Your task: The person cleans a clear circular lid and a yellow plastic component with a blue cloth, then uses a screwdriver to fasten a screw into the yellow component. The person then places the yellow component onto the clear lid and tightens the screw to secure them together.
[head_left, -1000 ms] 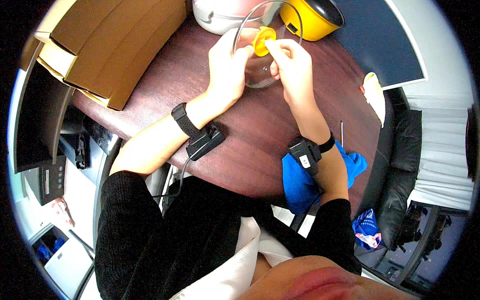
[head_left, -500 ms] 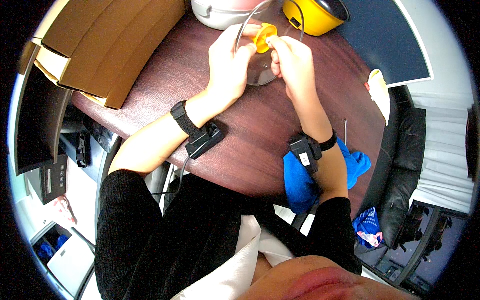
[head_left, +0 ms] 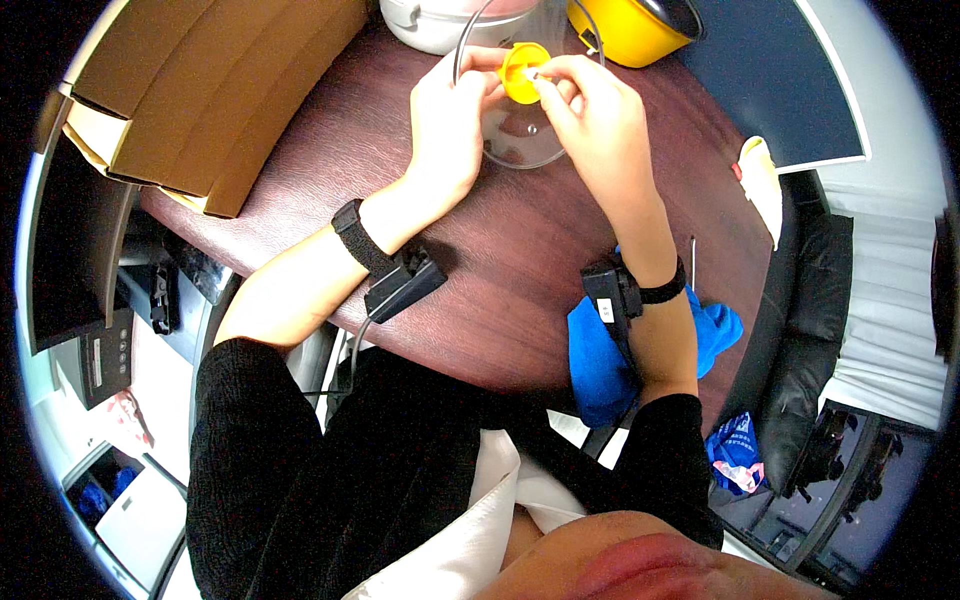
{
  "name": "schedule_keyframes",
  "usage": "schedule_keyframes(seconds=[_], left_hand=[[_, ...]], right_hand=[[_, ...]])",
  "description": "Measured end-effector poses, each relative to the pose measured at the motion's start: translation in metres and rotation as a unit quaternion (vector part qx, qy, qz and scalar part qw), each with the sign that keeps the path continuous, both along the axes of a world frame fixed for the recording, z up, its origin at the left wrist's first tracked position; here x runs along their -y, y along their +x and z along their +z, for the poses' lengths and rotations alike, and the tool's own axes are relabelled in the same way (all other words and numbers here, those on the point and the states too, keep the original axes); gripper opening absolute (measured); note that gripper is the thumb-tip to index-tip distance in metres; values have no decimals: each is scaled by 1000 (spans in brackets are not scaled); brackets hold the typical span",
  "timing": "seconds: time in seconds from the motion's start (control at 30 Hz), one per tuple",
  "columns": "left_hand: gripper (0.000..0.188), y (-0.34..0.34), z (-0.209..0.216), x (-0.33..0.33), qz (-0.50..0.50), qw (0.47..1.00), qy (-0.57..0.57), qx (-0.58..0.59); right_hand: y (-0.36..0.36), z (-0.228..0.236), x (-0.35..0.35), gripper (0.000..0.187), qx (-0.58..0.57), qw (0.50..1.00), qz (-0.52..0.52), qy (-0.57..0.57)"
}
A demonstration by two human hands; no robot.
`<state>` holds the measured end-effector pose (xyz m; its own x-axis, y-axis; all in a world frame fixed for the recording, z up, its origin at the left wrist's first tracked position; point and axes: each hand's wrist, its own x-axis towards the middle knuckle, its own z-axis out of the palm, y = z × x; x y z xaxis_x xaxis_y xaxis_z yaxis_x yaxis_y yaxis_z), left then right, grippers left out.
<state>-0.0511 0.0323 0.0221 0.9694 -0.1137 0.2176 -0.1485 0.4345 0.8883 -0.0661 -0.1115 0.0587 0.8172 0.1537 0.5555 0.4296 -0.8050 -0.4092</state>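
A clear glass lid (head_left: 522,152) with a metal rim stands tilted at the far middle of the table, between my hands. A round yellow knob (head_left: 518,88) with a hollow face turned toward me shows in front of the glass. My left hand (head_left: 445,125) grips the knob's left edge, its fingers behind the lid's rim. My right hand (head_left: 610,120) is closed in a pinch, fingertips at the middle of the knob; whatever small thing they hold there is too small to make out.
Beyond the lid stand a white and pink appliance (head_left: 440,30) and a yellow pot (head_left: 625,35) with a dark inside. A cardboard box (head_left: 220,90) fills the far left. Blue cloth (head_left: 600,370) lies under my right forearm, near a thin rod (head_left: 693,262). A dark panel (head_left: 770,90) is at the far right.
The yellow knob has turned its hollow face more toward me and shifted slightly left. My right hand has rolled over, its fingertips still at the knob's middle.
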Motion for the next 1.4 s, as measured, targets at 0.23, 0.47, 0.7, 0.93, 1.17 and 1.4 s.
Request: schedule_keyframes(seconds=[0.23,0.47,0.7,0.93,1.17,1.4], left_hand=[[32,-4,7,0,-10,999,28,-14],[32,-1,4,1,-60,996,-58,-12],[33,-2,2,5,-63,995,-76,-16],[33,-2,0,4,-51,996,-69,-9],[34,1,-2,3,-41,995,-85,-14],[34,-1,-1,3,-51,996,-78,-14]], right_hand=[[0,0,2,12,25,998,-14,-49],[0,-5,3,10,102,990,-31,-93],[0,-6,1,10,135,983,-39,-116],[3,-7,3,10,111,989,-37,-91],[0,0,1,9,66,997,-17,-23],[-1,0,3,12,75,993,-21,-84]])
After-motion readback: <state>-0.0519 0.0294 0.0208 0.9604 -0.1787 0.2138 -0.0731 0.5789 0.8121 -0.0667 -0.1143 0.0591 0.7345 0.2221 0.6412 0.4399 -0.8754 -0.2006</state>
